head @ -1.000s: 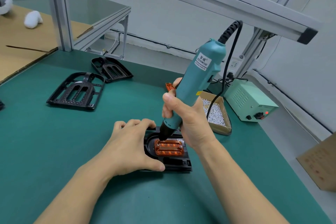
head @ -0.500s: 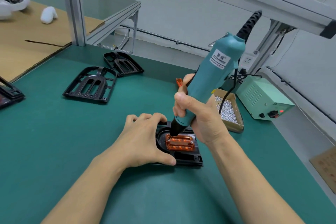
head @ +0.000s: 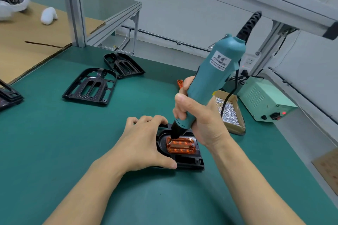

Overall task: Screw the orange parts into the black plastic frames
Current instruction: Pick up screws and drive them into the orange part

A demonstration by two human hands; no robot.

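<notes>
at the far left edge a dark part [head: 9,95] lies half out of view beside a sheet of cardboard [head: 27,42]. further right, two empty black plastic frames lie on the green mat [head: 54,142]: a nearer frame [head: 90,86] and a farther frame [head: 123,65] just behind it. near the middle, the left hand [head: 144,144] rests on the worked frame [head: 184,160], fingers curled over its far edge and thumb pressed along its near edge, holding it down. the orange part [head: 181,145] sits in the recess of this frame, with a screw visible at its right upper corner. the black tip of the teal electric screwdriver [head: 214,82] stands on the part's left upper corner, the tool tilted up to the right. the right hand [head: 199,115] is wrapped round the tool's lower body. just right of that hand a cardboard box of screws [head: 230,113] sits on the mat, and beyond it a pale green power supply [head: 265,100] with a red light lit.
</notes>
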